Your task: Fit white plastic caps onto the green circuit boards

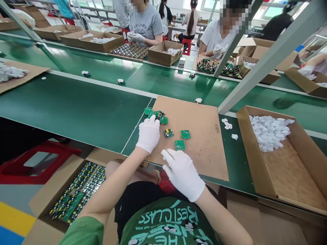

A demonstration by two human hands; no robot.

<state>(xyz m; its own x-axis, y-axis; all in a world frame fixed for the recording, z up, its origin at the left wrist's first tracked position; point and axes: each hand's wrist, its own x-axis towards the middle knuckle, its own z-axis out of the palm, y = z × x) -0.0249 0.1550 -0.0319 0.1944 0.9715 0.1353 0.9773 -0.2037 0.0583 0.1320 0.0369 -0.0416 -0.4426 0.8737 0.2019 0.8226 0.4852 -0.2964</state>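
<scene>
My left hand [149,134], in a white glove, reaches over the cardboard sheet [204,153]. Its fingers stretch forward and their tips meet the near side of a small cluster of green circuit boards [164,120]; I see no board lifted. My right hand [182,173], gloved too, hovers at the sheet's near edge with fingers apart and nothing in it. Just beyond it lies a square green circuit board [180,145], with another green board [185,134] behind. One more circuit board [168,133] lies with its yellow and dark components facing up, between the cluster and those two.
To the right stands an open cardboard box [293,166] with white pieces, several loose white discs [227,124] beside it. A slanted metal post [265,58] rises behind. Bottom left, a carton [46,197] holds many boards. Across the green conveyor [102,78], co-workers sit.
</scene>
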